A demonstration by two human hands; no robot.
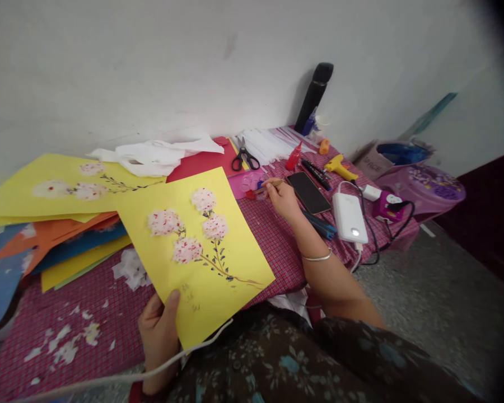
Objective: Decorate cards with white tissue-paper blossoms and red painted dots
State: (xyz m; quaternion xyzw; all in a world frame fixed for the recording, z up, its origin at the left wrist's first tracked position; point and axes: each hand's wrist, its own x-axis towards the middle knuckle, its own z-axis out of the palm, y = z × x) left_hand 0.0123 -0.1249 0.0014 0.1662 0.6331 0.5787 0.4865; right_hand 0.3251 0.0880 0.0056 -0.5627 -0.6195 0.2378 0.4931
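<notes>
My left hand (pixel 162 322) grips the lower left edge of a yellow sheet of paper (pixel 239 240), thumb on top. Fluffy white flowers (pixel 187 250) with red specks sit on the sheet above painted brown stems and dark leaves; faint writing shows near my thumb. My right hand (pixel 282 198) is closed in a pinch on a thin paintbrush (pixel 260 191). Its tip is down at a pink palette (pixel 244 182) with red and blue paint, just beyond the sheet's right edge. The exact tip is too small to make out.
Black scissors (pixel 244 157), a phone (pixel 308 192), a white power bank (pixel 349 217), and a yellow glue gun (pixel 341 167) lie on the checked cloth. Another yellow flower sheet (pixel 17 190) rests on coloured papers at left. White paper scraps (pixel 65 347) lie in front. A white cord (pixel 168 366) crosses my left wrist.
</notes>
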